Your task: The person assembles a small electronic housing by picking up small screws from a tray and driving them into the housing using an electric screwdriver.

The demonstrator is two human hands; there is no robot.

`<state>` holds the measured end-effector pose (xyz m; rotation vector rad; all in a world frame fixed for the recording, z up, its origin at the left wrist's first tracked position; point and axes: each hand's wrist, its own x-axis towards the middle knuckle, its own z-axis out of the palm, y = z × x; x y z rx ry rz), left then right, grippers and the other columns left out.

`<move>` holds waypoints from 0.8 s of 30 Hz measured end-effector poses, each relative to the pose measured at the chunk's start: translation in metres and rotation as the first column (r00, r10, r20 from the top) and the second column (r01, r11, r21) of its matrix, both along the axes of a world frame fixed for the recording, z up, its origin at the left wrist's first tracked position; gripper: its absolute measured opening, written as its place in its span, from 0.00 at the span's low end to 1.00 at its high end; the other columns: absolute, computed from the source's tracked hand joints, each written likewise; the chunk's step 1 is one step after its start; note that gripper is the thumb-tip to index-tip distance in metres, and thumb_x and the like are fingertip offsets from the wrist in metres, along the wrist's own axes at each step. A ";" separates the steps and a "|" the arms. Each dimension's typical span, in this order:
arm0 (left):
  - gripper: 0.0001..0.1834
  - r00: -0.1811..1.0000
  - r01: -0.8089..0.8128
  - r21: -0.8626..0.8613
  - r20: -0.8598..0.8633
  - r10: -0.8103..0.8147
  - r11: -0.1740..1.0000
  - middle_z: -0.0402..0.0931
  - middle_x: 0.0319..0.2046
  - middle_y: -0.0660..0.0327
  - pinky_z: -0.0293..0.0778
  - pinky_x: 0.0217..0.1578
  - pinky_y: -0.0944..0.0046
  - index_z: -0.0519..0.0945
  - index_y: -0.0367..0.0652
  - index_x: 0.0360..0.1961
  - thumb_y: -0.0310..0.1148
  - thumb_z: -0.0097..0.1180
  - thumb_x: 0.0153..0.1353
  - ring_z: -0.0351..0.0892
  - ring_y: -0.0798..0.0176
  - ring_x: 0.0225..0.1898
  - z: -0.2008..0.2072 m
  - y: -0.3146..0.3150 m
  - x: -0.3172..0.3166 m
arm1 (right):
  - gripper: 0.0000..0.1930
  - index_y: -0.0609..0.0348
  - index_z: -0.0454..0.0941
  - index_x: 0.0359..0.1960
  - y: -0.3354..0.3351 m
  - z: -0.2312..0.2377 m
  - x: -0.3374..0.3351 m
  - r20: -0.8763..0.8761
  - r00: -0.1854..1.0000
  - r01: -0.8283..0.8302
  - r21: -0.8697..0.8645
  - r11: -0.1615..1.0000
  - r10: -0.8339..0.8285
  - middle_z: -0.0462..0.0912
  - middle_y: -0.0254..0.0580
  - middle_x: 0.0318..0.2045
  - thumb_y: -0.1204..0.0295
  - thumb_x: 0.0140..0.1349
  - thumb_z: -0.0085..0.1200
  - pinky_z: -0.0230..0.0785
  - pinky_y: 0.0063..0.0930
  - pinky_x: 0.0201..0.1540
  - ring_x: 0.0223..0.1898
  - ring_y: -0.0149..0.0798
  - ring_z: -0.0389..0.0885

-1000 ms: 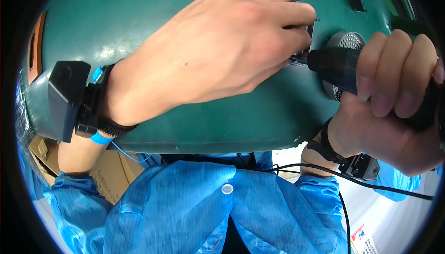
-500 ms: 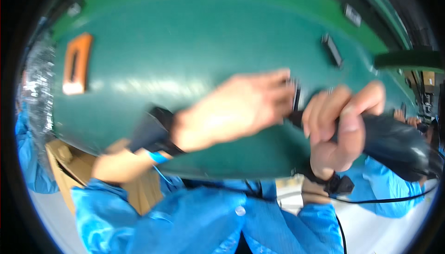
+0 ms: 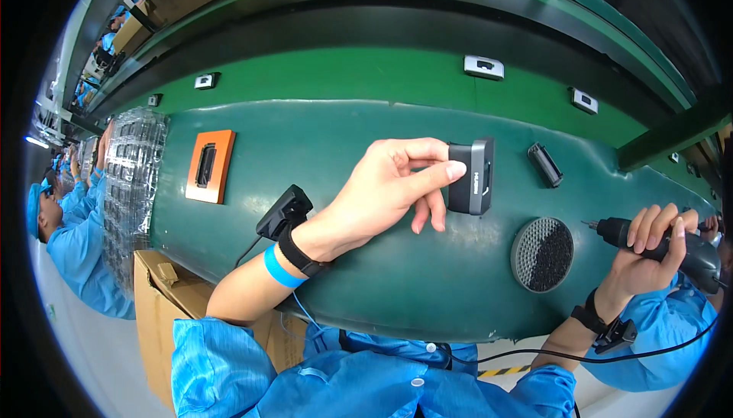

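Note:
My left hand (image 3: 397, 185) pinches a dark grey, flat box-shaped plastic housing (image 3: 479, 177) between thumb and fingers, raised over the green table mat. In my right hand (image 3: 649, 254), at the far right, is a black electric screwdriver (image 3: 691, 261), its bit pointing left. Between the hands, a round tray (image 3: 527, 251) with a pitted surface holds many small black pieces, too small to make out. Beyond it lies a narrow black plastic part (image 3: 544, 166). An orange fixture (image 3: 221, 170) with a dark slot sits on the left of the mat.
Clear plastic trays (image 3: 134, 181) are stacked at the left edge, above an open cardboard box (image 3: 160, 326). Small silver-and-black units (image 3: 484, 67) rest on the green strip behind. A green post (image 3: 672, 139) stands at right; a black cable (image 3: 519, 353) crosses low. Co-workers (image 3: 84, 258) sit either side.
Both hands were close together and blurred; they are now apart. My right hand has gone right with the screwdriver, and the housing in my left hand shows plainly. The view takes in more behind the table.

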<state>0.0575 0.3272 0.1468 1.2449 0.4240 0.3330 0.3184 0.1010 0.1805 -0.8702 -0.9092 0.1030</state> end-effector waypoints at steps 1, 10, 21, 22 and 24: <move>0.11 0.999 -0.041 0.058 -0.011 0.042 0.997 0.82 0.26 0.63 0.71 0.17 0.73 0.82 0.36 0.35 0.33 0.60 0.74 0.84 0.70 0.21 0.000 0.007 0.004 | 0.08 0.54 0.60 0.35 0.001 -0.006 0.002 -0.003 1.000 -0.002 0.014 1.000 0.002 0.64 0.35 0.19 0.73 0.75 0.42 0.57 0.22 0.18 0.16 0.27 0.61; 0.10 0.890 0.167 0.960 -0.049 0.453 -0.224 0.81 0.42 0.58 0.79 0.46 0.53 0.85 0.40 0.45 0.29 0.64 0.63 0.80 0.51 0.48 -0.060 0.172 0.032 | 0.10 0.54 0.57 0.36 -0.008 -0.021 -0.022 -0.047 0.998 0.049 0.056 0.997 -0.047 0.65 0.35 0.17 0.72 0.73 0.46 0.60 0.22 0.15 0.13 0.29 0.62; 0.25 0.968 0.218 0.974 -0.208 0.144 -0.061 0.82 0.52 0.45 0.78 0.53 0.47 0.82 0.37 0.57 0.38 0.69 0.62 0.80 0.40 0.48 -0.071 0.151 0.204 | 0.08 0.54 0.58 0.38 -0.018 -0.027 -0.012 -0.001 0.986 0.166 0.066 0.984 -0.166 0.66 0.37 0.18 0.70 0.75 0.44 0.59 0.23 0.17 0.13 0.30 0.62; 0.24 0.987 0.143 0.986 -0.136 0.086 -0.082 0.82 0.47 0.46 0.78 0.51 0.48 0.83 0.38 0.55 0.37 0.70 0.59 0.81 0.40 0.46 -0.078 0.159 0.208 | 0.09 0.54 0.58 0.37 -0.017 -0.028 -0.010 -0.021 0.982 0.191 0.050 0.980 -0.190 0.66 0.36 0.18 0.69 0.75 0.43 0.59 0.23 0.17 0.13 0.30 0.61; 0.23 1.000 0.004 0.997 -0.004 0.006 -0.073 0.83 0.41 0.48 0.79 0.48 0.51 0.83 0.37 0.52 0.34 0.72 0.57 0.81 0.45 0.43 -0.078 0.167 0.199 | 0.09 0.53 0.59 0.36 -0.013 -0.027 -0.007 -0.068 0.978 0.201 0.047 0.979 -0.197 0.65 0.34 0.18 0.67 0.74 0.43 0.59 0.24 0.17 0.13 0.29 0.60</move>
